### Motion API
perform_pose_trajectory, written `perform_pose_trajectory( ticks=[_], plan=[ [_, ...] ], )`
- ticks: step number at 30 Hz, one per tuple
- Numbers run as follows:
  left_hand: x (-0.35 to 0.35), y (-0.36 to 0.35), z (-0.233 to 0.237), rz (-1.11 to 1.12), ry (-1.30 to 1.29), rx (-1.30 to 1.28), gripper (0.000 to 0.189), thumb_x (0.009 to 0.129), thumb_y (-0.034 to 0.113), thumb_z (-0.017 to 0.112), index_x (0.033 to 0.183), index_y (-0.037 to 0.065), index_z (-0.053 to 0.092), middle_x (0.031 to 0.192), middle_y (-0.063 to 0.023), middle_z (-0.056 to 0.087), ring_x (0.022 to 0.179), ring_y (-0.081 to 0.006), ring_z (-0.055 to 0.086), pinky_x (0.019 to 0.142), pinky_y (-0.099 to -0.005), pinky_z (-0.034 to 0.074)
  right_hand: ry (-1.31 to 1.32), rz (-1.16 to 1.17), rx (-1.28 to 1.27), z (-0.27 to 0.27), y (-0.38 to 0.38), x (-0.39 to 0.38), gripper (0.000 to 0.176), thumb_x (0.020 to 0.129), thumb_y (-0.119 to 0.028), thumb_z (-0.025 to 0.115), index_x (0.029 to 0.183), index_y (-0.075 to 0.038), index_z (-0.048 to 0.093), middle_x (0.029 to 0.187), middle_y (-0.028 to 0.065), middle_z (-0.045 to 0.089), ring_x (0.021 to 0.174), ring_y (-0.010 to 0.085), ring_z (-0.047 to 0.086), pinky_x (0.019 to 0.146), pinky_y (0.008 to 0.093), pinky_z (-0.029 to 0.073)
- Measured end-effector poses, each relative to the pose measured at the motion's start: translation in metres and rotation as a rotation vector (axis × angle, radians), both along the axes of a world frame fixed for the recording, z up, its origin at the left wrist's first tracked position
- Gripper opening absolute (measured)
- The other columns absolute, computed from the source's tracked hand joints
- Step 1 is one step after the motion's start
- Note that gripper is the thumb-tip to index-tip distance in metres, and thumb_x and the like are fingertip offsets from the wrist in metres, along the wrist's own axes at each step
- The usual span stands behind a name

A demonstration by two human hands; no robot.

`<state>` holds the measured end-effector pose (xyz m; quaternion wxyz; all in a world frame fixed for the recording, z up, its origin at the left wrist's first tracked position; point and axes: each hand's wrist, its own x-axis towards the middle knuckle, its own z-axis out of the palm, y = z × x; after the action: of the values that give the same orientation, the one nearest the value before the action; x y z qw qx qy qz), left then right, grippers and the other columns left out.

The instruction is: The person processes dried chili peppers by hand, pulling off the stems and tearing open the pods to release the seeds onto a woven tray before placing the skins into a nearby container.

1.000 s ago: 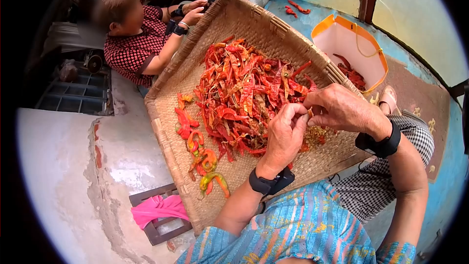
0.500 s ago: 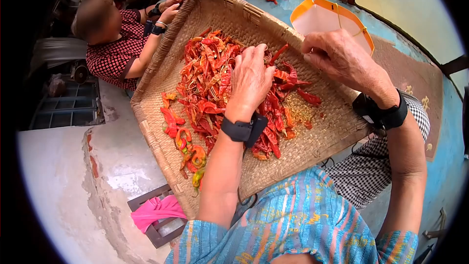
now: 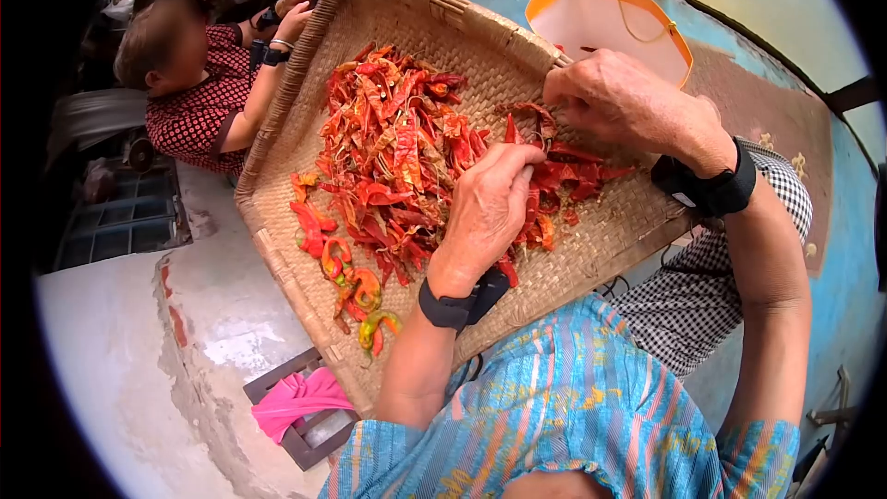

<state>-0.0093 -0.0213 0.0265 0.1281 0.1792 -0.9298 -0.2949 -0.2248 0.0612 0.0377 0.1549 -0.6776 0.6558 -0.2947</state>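
Across my lap, the woven tray carries a heap of dried red chillies from its far side to its middle. Another person sits at its far left corner. An orange-rimmed bag stands beyond the far right edge. My right hand is bunched at that rim; what it pinches I cannot tell. My left hand curls down, fingertips pinching chillies at the heap's right side. A few curled orange chillies lie along the near left edge.

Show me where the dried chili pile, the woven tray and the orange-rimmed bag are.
dried chili pile point(image 3: 397, 157), head view, middle of the red heap.
woven tray point(image 3: 300, 129), head view, bare weave left of the chilies.
orange-rimmed bag point(image 3: 591, 23), head view, white inner wall.
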Motion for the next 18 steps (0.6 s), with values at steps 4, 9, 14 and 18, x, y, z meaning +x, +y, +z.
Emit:
perform_pose_trajectory(
  ticks=[4, 9, 14, 18],
  plan=[
    [0.011, 0.010, -0.002, 0.187, 0.177, 0.282, 0.023, 0.095, -0.002, 0.056, 0.117, 0.004, 0.060, 0.110, -0.0087, 0.069, 0.099, -0.0140, 0.066, 0.088, -0.0284, 0.051, 0.010, 0.104, 0.006, -0.003, -0.001, 0.013, 0.019, 0.086, -0.013, 0.067, 0.101, -0.002, 0.065, 0.078, 0.0167, 0.066, 0.075, 0.0341, 0.065, 0.070, 0.0412, 0.051],
    [0.014, 0.011, -0.004, 0.315, 0.256, 0.607, 0.033, 0.096, 0.002, 0.060, 0.126, 0.001, 0.046, 0.108, -0.0095, 0.066, 0.099, -0.0117, 0.063, 0.090, -0.0244, 0.050, -0.337, 0.251, 0.073, -0.003, -0.012, 0.024, 0.023, 0.085, -0.017, 0.072, 0.099, 0.001, 0.067, 0.073, 0.0156, 0.067, 0.069, 0.0285, 0.067, 0.064, 0.0388, 0.052],
    [0.013, 0.010, -0.008, 0.319, 0.269, 0.596, 0.028, 0.096, 0.004, 0.062, 0.119, 0.002, 0.047, 0.104, -0.0065, 0.064, 0.096, -0.0091, 0.062, 0.086, -0.0226, 0.051, -0.429, 0.283, 0.061, 0.002, -0.010, 0.029, 0.023, 0.084, -0.019, 0.073, 0.091, 0.002, 0.067, 0.072, 0.0149, 0.067, 0.066, 0.0281, 0.066, 0.061, 0.0377, 0.051],
    [0.009, 0.011, -0.012, 0.340, 0.344, 0.626, 0.026, 0.095, 0.006, 0.063, 0.117, 0.001, 0.051, 0.096, -0.0097, 0.071, 0.088, -0.0114, 0.066, 0.079, -0.0263, 0.053, -0.418, 0.267, -0.069, -0.006, -0.012, 0.032, 0.021, 0.085, -0.017, 0.071, 0.086, 0.003, 0.064, 0.070, 0.0156, 0.064, 0.064, 0.0298, 0.063, 0.061, 0.0387, 0.050]
  ],
)
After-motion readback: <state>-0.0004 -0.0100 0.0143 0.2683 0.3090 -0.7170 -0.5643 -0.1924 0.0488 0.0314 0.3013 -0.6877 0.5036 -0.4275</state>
